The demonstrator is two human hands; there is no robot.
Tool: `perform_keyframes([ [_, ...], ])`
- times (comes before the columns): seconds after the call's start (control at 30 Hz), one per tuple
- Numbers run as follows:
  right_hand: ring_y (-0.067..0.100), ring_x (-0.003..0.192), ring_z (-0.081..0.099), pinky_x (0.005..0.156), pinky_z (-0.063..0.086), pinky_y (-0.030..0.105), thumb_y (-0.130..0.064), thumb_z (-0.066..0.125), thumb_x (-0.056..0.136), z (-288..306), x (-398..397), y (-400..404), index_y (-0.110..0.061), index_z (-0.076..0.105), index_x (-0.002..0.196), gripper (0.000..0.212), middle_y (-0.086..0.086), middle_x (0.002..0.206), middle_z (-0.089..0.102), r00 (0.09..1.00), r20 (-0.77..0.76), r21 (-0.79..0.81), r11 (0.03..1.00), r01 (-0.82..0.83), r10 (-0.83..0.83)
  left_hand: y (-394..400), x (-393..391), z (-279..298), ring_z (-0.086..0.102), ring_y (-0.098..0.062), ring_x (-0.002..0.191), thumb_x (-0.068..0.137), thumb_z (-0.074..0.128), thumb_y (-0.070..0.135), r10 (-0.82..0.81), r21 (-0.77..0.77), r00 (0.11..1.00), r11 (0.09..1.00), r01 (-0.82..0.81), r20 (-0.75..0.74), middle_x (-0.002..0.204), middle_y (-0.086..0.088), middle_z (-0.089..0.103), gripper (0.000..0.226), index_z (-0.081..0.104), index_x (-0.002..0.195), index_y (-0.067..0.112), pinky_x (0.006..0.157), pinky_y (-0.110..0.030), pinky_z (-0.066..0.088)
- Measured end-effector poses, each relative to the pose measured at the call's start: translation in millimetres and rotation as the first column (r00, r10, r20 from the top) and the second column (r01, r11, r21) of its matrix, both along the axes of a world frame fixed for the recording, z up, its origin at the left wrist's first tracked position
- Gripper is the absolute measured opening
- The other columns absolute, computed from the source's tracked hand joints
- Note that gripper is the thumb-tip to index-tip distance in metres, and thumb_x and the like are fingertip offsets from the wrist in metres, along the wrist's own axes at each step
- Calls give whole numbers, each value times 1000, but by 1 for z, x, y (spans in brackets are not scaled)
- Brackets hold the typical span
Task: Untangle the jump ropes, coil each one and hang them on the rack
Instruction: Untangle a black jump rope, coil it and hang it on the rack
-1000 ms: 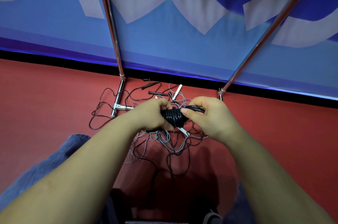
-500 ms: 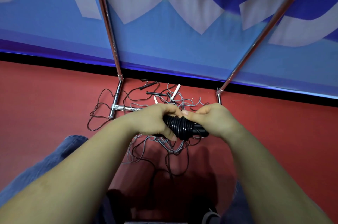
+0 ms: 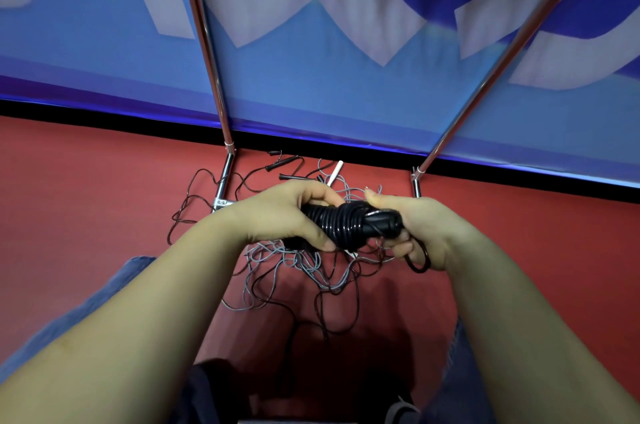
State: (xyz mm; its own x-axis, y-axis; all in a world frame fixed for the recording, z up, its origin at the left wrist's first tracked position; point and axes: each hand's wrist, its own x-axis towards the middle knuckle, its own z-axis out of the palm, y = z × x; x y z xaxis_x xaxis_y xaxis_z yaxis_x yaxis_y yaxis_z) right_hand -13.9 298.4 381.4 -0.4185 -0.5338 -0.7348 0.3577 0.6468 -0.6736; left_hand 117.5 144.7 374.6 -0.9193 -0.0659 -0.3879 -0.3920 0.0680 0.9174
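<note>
- Black glossy jump rope (image 3: 343,224), wound in tight coils around its own handles, is held in the air between both hands, above the pile on the floor.
- Its long axis lies almost level, from left to right across the view, with the right end a little lower and nearer to the camera.
- Left hand (image 3: 287,216) grips the left end of the bundle; the fingers curl over the top and the thumb presses from below.
- Right hand (image 3: 420,233) grips the right end, where a dark handle tip (image 3: 384,221) shows between the fingers, and a short loop of black cord (image 3: 417,264) hangs under its curled fingers.
- Under the hands, a tangle of thin grey and dark cords (image 3: 294,271) lies spread on the red floor (image 3: 86,198).
- Farther away in the same tangle I can see slim black handles (image 3: 282,162) and one white handle (image 3: 336,172), near the wall.
- Two shiny metal poles of the rack (image 3: 204,43) rise from the floor at the left and at the right of the tangle; their feet stand just beside it.
- Behind the rack is a blue wall banner with pale and dark blue shapes (image 3: 346,94).
- Blue denim trouser legs (image 3: 104,292) of the person show at the lower corners.
</note>
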Motion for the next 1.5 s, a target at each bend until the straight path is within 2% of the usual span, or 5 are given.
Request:
perform_keyframes([
  [0.23,2,27,23,29,16,11,-17,41,96,8,5,-7,-15,41,57,39,-6,41,32,883,390,-242,896,372,-262,1,-2,4,65,-15,76,58,72,-5,89,163,992,984,-73,-92,87,-6,69,48,61,103,8,67,-21,52],
  [0.5,7,32,21,36,16,18,-18,37,96,8,16,-18,-13,37,60,36,-4,39,30,925,26,-354,862,363,-379,7,-7,4,63,-12,67,62,68,7,185,364,978,921,-139,-96,75,-1,68,35,65,97,8,66,-22,52],
  [0.73,3,40,29,43,28,18,-76,22,74,9,22,-18,-12,64,91,79,-6,48,36,943,-176,-465,868,174,-284,7,-9,2,62,-15,67,63,68,13,283,367,954,902,-229,-99,80,-5,66,39,65,101,5,62,-21,50],
  [1.03,18,98,59,97,45,42,-55,32,94,-5,24,-17,-32,60,85,37,-6,99,65,866,-492,-231,973,-26,-94,8,-8,-4,64,-9,67,72,77,21,297,68,950,954,-292,-100,73,7,67,31,64,99,12,66,-22,49],
  [1.5,9,46,31,51,25,26,-42,45,95,-15,13,-15,-16,48,66,39,-4,54,39,890,-456,-121,992,-48,-13,14,-7,-21,65,-16,87,71,76,43,250,-449,960,849,-279,-124,93,8,68,44,57,109,33,85,-42,52],
])
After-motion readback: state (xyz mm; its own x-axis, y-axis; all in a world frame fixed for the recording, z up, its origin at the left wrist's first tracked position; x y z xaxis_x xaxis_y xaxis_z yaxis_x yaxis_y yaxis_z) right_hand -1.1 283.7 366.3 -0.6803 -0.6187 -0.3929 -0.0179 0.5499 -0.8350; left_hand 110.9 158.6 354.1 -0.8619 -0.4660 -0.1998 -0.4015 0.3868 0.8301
